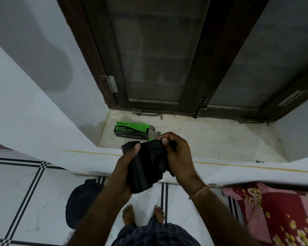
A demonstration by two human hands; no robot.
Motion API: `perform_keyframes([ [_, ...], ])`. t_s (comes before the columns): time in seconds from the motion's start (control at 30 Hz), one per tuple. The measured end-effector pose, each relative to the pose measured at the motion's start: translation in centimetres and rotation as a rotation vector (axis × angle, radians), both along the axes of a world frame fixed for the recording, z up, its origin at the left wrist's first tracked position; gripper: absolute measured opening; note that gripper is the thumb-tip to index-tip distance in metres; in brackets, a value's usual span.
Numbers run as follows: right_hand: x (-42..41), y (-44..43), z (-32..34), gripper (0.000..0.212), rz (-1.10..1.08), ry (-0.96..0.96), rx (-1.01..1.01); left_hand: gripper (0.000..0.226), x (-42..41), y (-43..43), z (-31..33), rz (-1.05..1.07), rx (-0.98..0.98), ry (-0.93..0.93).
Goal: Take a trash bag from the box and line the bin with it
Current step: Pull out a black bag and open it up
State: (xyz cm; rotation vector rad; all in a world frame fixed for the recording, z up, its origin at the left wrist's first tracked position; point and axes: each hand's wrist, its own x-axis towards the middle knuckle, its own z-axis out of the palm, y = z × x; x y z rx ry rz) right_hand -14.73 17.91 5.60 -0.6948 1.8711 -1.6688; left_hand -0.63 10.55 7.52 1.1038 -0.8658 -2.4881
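Top: dark wooden window frame (103, 50) with clouded panes, shut above a pale stone sill (212, 137). Below: white floor (21, 192) tiled with black double lines, two bare feet (128, 214) planted on it. Lower right: red and pink flowered bedcover (274, 215). Lower left: dark rounded bin (80, 203) standing on the floor, partly hidden behind the left forearm. Centre: black trash bag (146, 169), crumpled and partly unfolded, held in the air in front of the sill edge, out of the box and apart from the bin. Left hand (125, 166) wrapped round the bag's left side, thumb pressed on its upper face. Right hand (179, 157) pinching the bag's top right edge between thumb and curled fingers. Just behind the hands: green and black box (132, 130) lying flat on the sill, right end flap open. Pale thread (201, 191) tied round the right wrist.
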Motion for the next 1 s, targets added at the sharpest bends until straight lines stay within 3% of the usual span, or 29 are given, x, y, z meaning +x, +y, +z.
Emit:
perform_keyframes([
  [0.17, 0.2, 0.5, 0.8, 0.031, 0.067, -0.116, -0.028, 0.056, 0.4, -0.4, -0.6, 0.040, -0.040, -0.016],
  [0.33, -0.1, 0.9, 1.1, 0.020, 0.179, -0.266, 0.007, 0.054, 1.0, -1.1, -1.0, 0.075, -0.069, -0.027],
  [0.43, -0.5, 1.1, 0.3, 0.022, 0.176, -0.280, 0.046, 0.051, 1.1, -1.4, -0.7, 0.068, -0.080, -0.054],
  [0.77, -1.0, 0.8, -0.4, 0.012, 0.156, -0.377, 0.020, 0.073, 1.3, -1.9, -0.8, 0.075, -0.029, -0.005],
  [1.0, -0.4, 0.2, 0.2, 0.023, 0.095, -0.390, 0.110, 0.062, 1.5, -1.8, -1.0, 0.043, -0.030, -0.050],
])
